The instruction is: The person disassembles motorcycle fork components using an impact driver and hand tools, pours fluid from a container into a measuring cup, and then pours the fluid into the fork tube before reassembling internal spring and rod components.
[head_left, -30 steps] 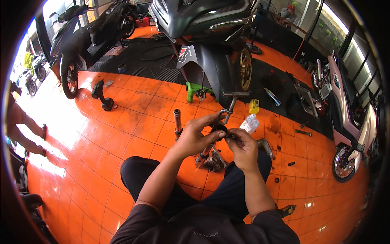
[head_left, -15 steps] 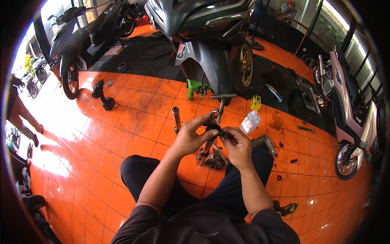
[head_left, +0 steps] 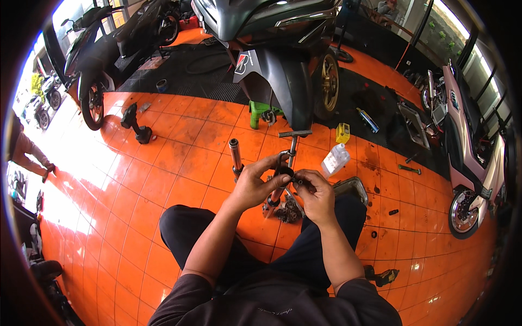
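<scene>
My left hand [head_left: 254,183] is closed around a dark, ring-shaped part [head_left: 283,174], with the thumb along its near side. Close against it, my right hand [head_left: 317,196] pinches a small dark piece [head_left: 299,182] whose kind I cannot make out. Just beyond my hands rises a metal T-handle tool [head_left: 294,134]; its lower end is hidden behind my fingers. Below them, a fork leg [head_left: 270,207] shows in part between my knees. A second fork tube [head_left: 235,150] stands upright to the left of my left hand.
A dark scooter [head_left: 283,81] stands ahead by a green stool [head_left: 256,115]. To the right are a clear plastic bottle [head_left: 335,159], a yellow box [head_left: 342,132], a metal tray [head_left: 354,187] and a hammer [head_left: 409,169]. A cordless driver [head_left: 136,125] stands left; a person [head_left: 32,155] is at the left edge.
My hands keep almost the same hold, with the two parts still close together. The view has shifted slightly. At the left edge, the person's legs have moved.
</scene>
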`<state>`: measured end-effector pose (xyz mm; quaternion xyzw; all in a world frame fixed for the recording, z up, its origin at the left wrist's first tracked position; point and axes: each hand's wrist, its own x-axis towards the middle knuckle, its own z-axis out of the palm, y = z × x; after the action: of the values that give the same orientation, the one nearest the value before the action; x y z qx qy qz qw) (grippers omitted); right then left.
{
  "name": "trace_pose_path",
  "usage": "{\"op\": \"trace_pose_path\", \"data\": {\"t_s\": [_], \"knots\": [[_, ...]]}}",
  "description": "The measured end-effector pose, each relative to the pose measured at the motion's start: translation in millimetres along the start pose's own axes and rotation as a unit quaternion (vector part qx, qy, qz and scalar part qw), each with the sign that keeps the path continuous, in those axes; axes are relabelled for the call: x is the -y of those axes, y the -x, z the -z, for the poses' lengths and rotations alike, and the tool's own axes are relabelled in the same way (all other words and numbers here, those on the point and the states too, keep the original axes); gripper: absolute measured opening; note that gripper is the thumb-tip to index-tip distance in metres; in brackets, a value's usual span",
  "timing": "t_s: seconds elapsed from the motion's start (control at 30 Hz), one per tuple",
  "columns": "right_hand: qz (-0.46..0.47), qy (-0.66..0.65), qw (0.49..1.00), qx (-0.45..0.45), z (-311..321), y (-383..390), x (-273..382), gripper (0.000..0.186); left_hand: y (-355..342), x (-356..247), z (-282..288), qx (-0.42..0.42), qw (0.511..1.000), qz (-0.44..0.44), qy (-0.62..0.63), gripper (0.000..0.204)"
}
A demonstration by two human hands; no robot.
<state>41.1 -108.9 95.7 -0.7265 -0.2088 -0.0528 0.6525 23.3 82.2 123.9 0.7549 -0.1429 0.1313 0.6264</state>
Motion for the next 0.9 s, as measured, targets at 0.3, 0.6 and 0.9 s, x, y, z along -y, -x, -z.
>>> {"op": "trace_pose_path", "data": {"t_s": [0.3, 0.6, 0.9], "knots": [[-0.021, -0.026, 0.999, 0.0, -1, 6, -3, 0.018, 5, 4, -3, 0.001, 1.0, 0.004, -0.023, 0.034], [-0.034, 0.009, 0.999, 0.013, -1, 9, -8, 0.019, 10, 29, -4, 0.013, 0.998, -0.021, -0.054, 0.026], [-0.067, 0.009, 0.998, 0.017, -3, 15, -26, 0.019, 17, 41, -5, 0.028, 0.997, 0.005, -0.068, 0.049]]}}
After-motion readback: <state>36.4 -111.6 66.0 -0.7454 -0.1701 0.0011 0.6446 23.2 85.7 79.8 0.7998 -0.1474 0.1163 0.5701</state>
